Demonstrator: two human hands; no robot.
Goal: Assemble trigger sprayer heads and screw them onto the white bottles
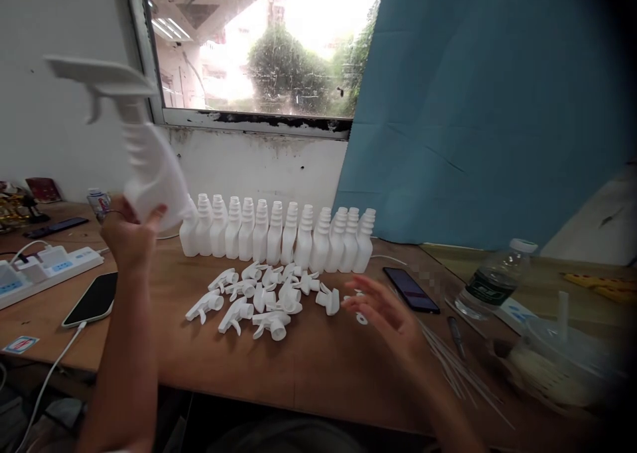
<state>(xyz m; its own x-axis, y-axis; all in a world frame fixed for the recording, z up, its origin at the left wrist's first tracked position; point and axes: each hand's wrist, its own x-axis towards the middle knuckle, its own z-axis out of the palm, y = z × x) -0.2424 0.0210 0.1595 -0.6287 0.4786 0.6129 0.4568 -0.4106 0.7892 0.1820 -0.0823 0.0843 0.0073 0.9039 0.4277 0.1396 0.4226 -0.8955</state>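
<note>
My left hand (pixel 132 231) is wrapped round the lower part of a white spray bottle (pixel 154 171), raised tilted at the left with its trigger head on top. My right hand (pixel 383 310) hovers over the table to the right, fingers apart and holding nothing. Small white rings (pixel 361 318) lie beside its fingertips, partly hidden by them. Several loose white trigger sprayer heads (pixel 271 325) are scattered in the middle of the table. Behind them stands a row of white bottles (pixel 260 234) without heads.
A phone (pixel 411 289), thin white tubes (pixel 448 360), a marker-like tool (pixel 456 337), a water bottle (pixel 490 280) and a lidded drink cup (pixel 557 360) are on the right. Another phone (pixel 91 300) on a cable and a power strip (pixel 54 274) lie left.
</note>
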